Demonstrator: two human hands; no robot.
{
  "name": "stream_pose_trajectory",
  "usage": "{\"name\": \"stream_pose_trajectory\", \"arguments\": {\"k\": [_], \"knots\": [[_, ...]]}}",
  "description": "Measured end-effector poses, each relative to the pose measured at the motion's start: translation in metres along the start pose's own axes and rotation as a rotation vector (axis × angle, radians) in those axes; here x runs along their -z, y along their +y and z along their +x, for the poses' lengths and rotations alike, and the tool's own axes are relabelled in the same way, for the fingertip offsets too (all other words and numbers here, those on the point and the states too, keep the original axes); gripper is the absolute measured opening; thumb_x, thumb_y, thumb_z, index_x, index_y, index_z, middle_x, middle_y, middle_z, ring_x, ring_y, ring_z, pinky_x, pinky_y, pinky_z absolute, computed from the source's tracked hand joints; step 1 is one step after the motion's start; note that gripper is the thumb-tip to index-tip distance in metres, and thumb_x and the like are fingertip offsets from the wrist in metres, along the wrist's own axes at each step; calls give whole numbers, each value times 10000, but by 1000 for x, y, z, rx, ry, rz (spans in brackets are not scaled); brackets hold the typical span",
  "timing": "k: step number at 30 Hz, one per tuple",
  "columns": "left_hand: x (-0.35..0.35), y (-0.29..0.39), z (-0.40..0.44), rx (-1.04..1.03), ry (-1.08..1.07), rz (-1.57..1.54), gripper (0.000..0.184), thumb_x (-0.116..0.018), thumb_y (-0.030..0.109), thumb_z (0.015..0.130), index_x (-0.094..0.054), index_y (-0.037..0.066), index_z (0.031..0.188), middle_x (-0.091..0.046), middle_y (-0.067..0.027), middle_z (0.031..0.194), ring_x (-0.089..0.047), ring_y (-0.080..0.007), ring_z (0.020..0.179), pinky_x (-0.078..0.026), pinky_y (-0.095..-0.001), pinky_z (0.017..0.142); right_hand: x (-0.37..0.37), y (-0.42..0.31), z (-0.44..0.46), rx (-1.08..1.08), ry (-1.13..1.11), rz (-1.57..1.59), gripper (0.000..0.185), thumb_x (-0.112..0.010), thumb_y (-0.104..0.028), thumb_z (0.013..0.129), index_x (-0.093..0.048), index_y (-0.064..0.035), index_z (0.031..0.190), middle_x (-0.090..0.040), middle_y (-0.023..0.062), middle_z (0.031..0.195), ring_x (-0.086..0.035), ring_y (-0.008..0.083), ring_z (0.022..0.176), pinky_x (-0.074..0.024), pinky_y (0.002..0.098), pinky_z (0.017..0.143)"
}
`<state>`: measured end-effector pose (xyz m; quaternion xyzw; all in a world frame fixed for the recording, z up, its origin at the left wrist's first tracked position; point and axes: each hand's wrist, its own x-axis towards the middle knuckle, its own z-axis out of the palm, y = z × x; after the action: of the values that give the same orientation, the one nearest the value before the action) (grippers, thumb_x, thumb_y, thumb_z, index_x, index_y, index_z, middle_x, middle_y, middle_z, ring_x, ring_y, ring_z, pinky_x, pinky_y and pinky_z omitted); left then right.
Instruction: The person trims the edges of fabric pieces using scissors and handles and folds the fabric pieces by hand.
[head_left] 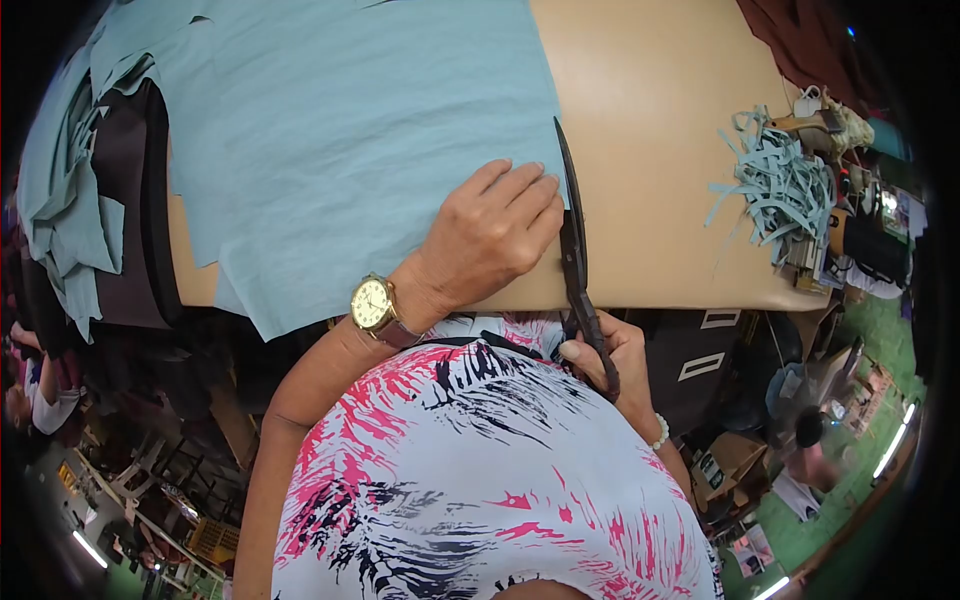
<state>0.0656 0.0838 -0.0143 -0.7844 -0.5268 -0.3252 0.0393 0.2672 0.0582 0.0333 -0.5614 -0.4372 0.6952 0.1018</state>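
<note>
A large light blue sheet of soft material (330,150), cloth or thin leather, is spread on the tan worktop. My left hand (492,235) lies palm down on the sheet near its right edge, fingers stretched out. A watch (373,302) is on that wrist. Long dark scissors (574,255) are held by the handles in my right hand (622,365), at the table's front edge. Their blades point away from me along the sheet's right edge, with the tip beside it. How far the blades are parted cannot be made out.
On the worktop's right side sits a pile of thin blue strips (785,190), next to a brush-like wooden tool (805,122). More blue pieces (75,225) hang at the left over a dark surface. A cardboard box (735,462) stands below right. Another person (810,445) is further off.
</note>
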Motion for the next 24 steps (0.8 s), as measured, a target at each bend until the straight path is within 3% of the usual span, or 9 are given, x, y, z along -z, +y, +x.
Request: {"name": "stream_pose_trajectory", "arguments": {"k": [8,24], "knots": [[2,1,0,-17,4,-25,166,-590,76,655,-622,20,807,-633,-98,919,-613,-226,887,-501,-365,750,3,0,1,65,-101,83,247,-738,-139,707,-513,-44,672,-484,-40,579,-431,21,537,-329,174,489],[7,6,-6,-27,-13,-70,171,-580,92,674,-615,22,826,-628,-93,928,-612,-215,886,-495,-354,761,-7,-11,12,74,-54,84,239,-700,-171,740,-511,-32,691,-506,-3,542,-460,50,439,-354,181,408]]}}
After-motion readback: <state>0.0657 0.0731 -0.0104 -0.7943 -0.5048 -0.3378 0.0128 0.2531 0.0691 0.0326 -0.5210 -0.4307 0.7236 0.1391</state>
